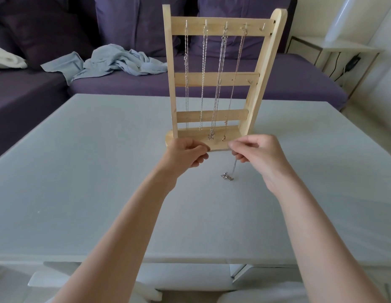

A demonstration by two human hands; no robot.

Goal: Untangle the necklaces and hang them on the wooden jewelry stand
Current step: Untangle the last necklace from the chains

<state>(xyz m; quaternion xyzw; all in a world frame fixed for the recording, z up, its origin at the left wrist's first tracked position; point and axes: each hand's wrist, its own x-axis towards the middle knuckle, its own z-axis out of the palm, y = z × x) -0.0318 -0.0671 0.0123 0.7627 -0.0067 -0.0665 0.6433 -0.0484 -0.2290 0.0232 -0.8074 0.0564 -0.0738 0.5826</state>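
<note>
A wooden jewelry stand (216, 79) stands upright on the far middle of the pale table (102, 171). Several silver necklaces (203, 84) hang from the hooks on its top bar; the rightmost hook (262, 27) is bare. My left hand (185, 154) and my right hand (255, 154) hover just in front of the stand's base. Between them they pinch a thin silver chain (219, 150), stretched level. Its loose end drops from my right hand and ends in a small bunched clump (227, 177) lying on the table.
A purple sofa (234, 84) runs behind the table, with a crumpled light-blue cloth (115, 60) and a white cloth (6, 60) on it. A white side table (343, 51) with a black cable stands at the right. White furniture parts show below the table's near edge.
</note>
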